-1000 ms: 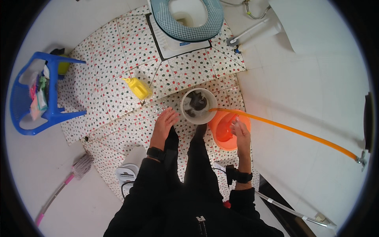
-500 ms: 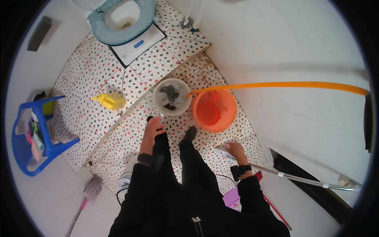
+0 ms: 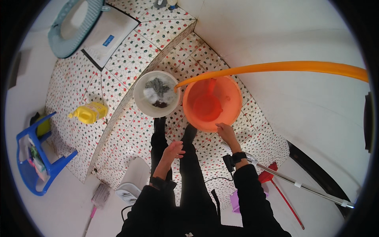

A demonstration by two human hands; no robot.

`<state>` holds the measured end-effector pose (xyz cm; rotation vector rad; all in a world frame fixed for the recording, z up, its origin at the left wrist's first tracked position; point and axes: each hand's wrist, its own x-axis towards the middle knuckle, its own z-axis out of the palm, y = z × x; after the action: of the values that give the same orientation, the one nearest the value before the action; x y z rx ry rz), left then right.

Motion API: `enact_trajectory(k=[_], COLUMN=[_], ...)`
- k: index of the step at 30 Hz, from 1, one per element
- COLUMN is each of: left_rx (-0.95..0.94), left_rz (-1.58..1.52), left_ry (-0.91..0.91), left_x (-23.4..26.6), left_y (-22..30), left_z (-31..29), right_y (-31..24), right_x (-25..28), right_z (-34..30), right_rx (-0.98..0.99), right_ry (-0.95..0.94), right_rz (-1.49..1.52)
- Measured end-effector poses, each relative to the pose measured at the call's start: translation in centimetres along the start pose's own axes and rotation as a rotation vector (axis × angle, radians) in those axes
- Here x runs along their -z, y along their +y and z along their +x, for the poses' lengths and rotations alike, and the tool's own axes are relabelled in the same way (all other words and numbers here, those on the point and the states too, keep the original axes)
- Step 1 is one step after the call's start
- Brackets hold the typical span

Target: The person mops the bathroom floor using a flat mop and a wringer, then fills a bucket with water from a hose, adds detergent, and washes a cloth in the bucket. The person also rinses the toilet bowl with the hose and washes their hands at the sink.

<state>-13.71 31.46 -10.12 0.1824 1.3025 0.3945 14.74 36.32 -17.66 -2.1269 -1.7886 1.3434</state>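
**Right hand on the rim of the orange basin, left hand free above the knee**

The person stands on a tiled floor speckled with red and green dots, both feet pointing toward two containers just ahead. The right hand [image 3: 225, 131] reaches forward and rests on the near rim of the round orange plastic basin [image 3: 233, 108]; the fingers curl over the edge, though how firmly they close on it cannot be told from this angle. A grip on the near rim is the natural place to steady or shift a basin that sits so close to the feet. Inside the basin lies an orange plastic scoop [image 3: 207, 106], its handle pointing far.

The left hand [image 3: 173, 150] hangs in the air above the left thigh, fingers loosely spread and holding nothing.

Touching the basin on its left is a round white plastic bucket [image 3: 139, 100] with grey cloth and foam in it. A long orange hose [image 3: 276, 68] arcs in from the right, its end lying over the spot where the two rims meet, so that water can reach either one.

Further left, a yellow plastic bottle [image 3: 90, 112] lies on the tiles, and a blue plastic stool [image 3: 47, 166] stands at the left edge.
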Motion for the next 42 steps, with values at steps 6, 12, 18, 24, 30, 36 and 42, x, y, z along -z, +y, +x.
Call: enact_trajectory(k=[6,12,18,24,30,36,42], left_rx=[-0.020,-0.055,-0.030,-0.054,-0.045,-0.012,0.044], left_rz=[-0.018,-0.123,-0.294,-0.316,-0.326,-0.290,-0.507], left_ry=[0.031,0.036,0.059,0.081,0.044,0.041,0.001], left_x=[0.7,1.7,2.7,3.9,3.6,3.8,3.0], left_y=[0.1,0.8,2.8,4.3,4.1,2.5,1.5], left_z=[5.7,11.4,13.3,13.7,14.0,14.6,14.3], right_y=[0.4,3.8,8.9,14.0,13.8,10.3,0.6], right_x=[-6.3,-16.6,-18.9,-16.5,-17.4,-18.0,-10.4], right_z=[8.7,18.2,22.6,25.4,24.6,22.1,15.2], right_rx=[0.122,0.282,-0.055,-0.048,-0.053,-0.058,-0.548], right_ry=[-0.076,-0.090,-0.161,-0.175,-0.264,-0.526,-0.660], right_rz=[-0.171,0.191,0.531,-0.216,-0.132,0.321,1.491])
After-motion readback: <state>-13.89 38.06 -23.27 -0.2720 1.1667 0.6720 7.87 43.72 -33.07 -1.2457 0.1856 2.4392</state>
